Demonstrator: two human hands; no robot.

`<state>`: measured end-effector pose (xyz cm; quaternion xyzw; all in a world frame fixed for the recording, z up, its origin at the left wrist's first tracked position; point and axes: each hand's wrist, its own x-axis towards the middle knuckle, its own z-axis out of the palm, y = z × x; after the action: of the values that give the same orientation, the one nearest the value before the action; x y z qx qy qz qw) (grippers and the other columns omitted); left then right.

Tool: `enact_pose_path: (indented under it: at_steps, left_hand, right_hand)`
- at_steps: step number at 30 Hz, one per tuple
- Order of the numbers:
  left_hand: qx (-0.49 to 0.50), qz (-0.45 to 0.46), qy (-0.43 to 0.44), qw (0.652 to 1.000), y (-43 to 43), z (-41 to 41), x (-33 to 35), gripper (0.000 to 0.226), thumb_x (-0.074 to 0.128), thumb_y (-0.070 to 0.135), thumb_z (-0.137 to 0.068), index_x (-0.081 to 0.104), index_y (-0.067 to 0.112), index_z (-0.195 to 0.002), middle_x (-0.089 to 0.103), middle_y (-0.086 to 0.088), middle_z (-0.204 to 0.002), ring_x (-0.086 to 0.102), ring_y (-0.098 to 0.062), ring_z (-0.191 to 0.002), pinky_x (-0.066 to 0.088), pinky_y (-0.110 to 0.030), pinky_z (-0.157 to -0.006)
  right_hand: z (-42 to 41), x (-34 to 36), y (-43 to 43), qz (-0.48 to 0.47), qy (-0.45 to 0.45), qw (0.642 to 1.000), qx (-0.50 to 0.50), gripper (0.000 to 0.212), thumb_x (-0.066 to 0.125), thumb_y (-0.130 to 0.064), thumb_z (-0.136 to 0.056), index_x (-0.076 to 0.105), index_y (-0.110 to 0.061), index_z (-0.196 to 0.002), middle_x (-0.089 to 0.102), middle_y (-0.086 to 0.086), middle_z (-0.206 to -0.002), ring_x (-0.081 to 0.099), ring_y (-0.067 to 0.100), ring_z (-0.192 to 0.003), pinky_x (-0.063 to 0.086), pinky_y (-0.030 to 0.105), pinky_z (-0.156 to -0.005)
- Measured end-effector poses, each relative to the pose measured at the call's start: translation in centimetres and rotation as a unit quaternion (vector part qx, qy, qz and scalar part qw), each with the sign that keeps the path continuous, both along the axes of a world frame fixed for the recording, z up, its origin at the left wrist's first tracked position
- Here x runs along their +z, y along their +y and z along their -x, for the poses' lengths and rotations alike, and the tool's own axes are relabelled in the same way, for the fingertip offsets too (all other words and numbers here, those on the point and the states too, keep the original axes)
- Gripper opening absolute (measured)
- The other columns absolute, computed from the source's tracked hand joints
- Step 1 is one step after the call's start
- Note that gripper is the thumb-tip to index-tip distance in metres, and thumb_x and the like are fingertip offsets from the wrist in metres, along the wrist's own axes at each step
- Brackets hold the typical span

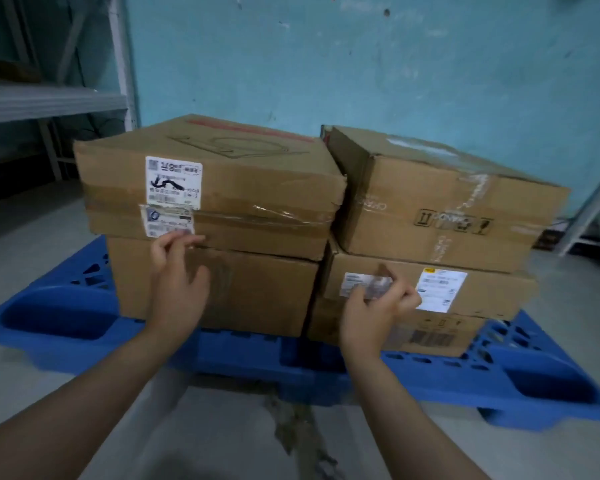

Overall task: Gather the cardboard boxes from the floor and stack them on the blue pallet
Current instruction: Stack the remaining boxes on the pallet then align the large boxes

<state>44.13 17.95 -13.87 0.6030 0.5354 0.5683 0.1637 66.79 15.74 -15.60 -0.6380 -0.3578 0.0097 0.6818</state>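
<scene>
head view: cardboard boxes [257,181] stand on the blue pallet [59,317] in two stacks side by side. left hand [177,282], fingers loosely spread, touches the seam under the left stack's top box. right hand [371,313] is at a white label [352,282] on the right stack, fingers curled; blur hides whether it pinches anything.

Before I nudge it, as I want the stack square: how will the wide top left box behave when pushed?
The top left box probably slides as one stiff slab; tape wraps it. Its crushed right corner suggests soft cardboard that may dent. It overhangs the lower box, so it might tip.
</scene>
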Motion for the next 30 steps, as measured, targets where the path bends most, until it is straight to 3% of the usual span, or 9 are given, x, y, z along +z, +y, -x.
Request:
enact_pose_path:
  at_steps: [2, 4, 6, 9, 14, 17, 20, 23, 30]
  left_hand:
    - [-0.036, -0.018, 0.043, 0.998, -0.6, -1.3, 0.6, 0.040, 0.055, -0.002, -0.088, 0.054, 0.023, -0.119, 0.030, 0.003, -0.140, 0.034, -0.001, -0.126, 0.036, -0.021, -0.104]
    - [-0.081, -0.024, 0.037, 0.996, -1.2, -3.2, 1.8, 0.041, 0.053, -0.001, -0.090, 0.053, 0.027, -0.120, 0.030, 0.008, -0.139, 0.037, 0.014, -0.111, 0.039, -0.014, -0.095]
    - [-0.116, -0.025, 0.030, 0.993, -1.2, -5.5, 3.1, 0.044, 0.050, 0.001, -0.092, 0.051, 0.029, -0.126, 0.029, 0.012, -0.141, 0.034, 0.006, -0.121, 0.039, -0.027, -0.103]
    - [-0.149, -0.034, 0.060, 0.986, -1.0, -8.9, 4.9, 0.054, 0.047, 0.003, -0.092, 0.043, 0.030, -0.139, 0.027, 0.016, -0.148, 0.024, -0.005, -0.138, 0.026, -0.037, -0.115]
    - [-0.177, -0.086, 0.017, 0.980, -0.8, -14.0, 7.7, 0.056, 0.045, 0.001, -0.093, 0.039, 0.023, -0.145, 0.031, 0.014, -0.147, 0.026, -0.003, -0.138, 0.023, -0.033, -0.117]
    - [-0.198, -0.086, 0.026, 0.976, -0.4, -16.8, 8.6, 0.057, 0.042, 0.002, -0.096, 0.032, 0.022, -0.148, 0.028, 0.008, -0.154, 0.022, -0.002, -0.140, 0.016, -0.024, -0.116]
    - [-0.195, -0.065, 0.019, 0.979, 0.0, -18.3, 8.6, 0.061, 0.036, -0.005, -0.096, 0.029, 0.023, -0.149, 0.024, 0.006, -0.157, 0.017, -0.001, -0.140, 0.011, -0.019, -0.113]
    - [-0.183, -0.052, -0.015, 0.982, 0.2, -18.9, 8.4, 0.066, 0.033, -0.010, -0.093, 0.030, 0.025, -0.149, 0.022, 0.005, -0.157, 0.018, -0.007, -0.143, 0.012, -0.021, -0.115]
    - [-0.176, -0.046, -0.046, 0.982, -0.4, -19.9, 8.3, 0.065, 0.036, -0.006, -0.094, 0.025, 0.024, -0.150, 0.016, 0.007, -0.158, 0.015, 0.002, -0.137, 0.011, -0.015, -0.110]
  right_hand:
    - [-3.9, 2.1, -0.5, -0.040, 0.028, 0.994, -0.096, 0.047, 0.056, -0.002, -0.084, 0.048, -0.003, -0.130, 0.035, 0.016, -0.136, 0.045, 0.019, -0.109, 0.046, 0.024, -0.096]
    - [-8.8, 4.7, -1.1, -0.065, 0.084, 0.977, -0.185, 0.054, 0.052, -0.006, -0.087, 0.042, -0.006, -0.140, 0.033, 0.016, -0.147, 0.047, 0.028, -0.121, 0.042, 0.030, -0.099]
    - [-13.8, 6.8, -1.8, -0.048, 0.144, 0.962, -0.228, 0.057, 0.046, -0.014, -0.091, 0.037, -0.014, -0.147, 0.031, 0.009, -0.156, 0.044, 0.030, -0.132, 0.030, 0.032, -0.103]
    - [-17.9, 7.9, -2.3, 0.009, 0.196, 0.962, -0.191, 0.059, 0.039, -0.023, -0.094, 0.030, -0.025, -0.152, 0.027, -0.001, -0.161, 0.040, 0.028, -0.139, 0.018, 0.044, -0.116]
    - [-19.2, 9.1, -2.0, 0.013, 0.170, 0.979, -0.114, 0.062, 0.041, -0.029, -0.093, 0.027, -0.031, -0.153, 0.026, -0.003, -0.162, 0.033, 0.025, -0.144, 0.015, 0.046, -0.119]
    - [-20.7, 10.1, -1.8, 0.011, 0.161, 0.986, -0.042, 0.066, 0.044, -0.038, -0.088, 0.027, -0.037, -0.152, 0.035, -0.005, -0.157, 0.037, 0.025, -0.141, 0.020, 0.050, -0.118]
    - [-20.9, 10.6, -1.4, 0.019, 0.145, 0.989, 0.023, 0.066, 0.047, -0.033, -0.086, 0.030, -0.037, -0.150, 0.047, -0.007, -0.148, 0.047, 0.020, -0.131, 0.030, 0.041, -0.114]
    - [-20.3, 10.7, -1.0, -0.009, 0.139, 0.989, 0.049, 0.064, 0.050, -0.022, -0.091, 0.031, -0.030, -0.151, 0.041, -0.002, -0.150, 0.046, 0.018, -0.130, 0.028, 0.029, -0.104]
    - [-19.1, 10.2, -1.0, -0.029, 0.133, 0.990, 0.037, 0.065, 0.050, -0.021, -0.093, 0.026, -0.029, -0.152, 0.031, 0.000, -0.154, 0.042, 0.022, -0.134, 0.024, 0.043, -0.117]
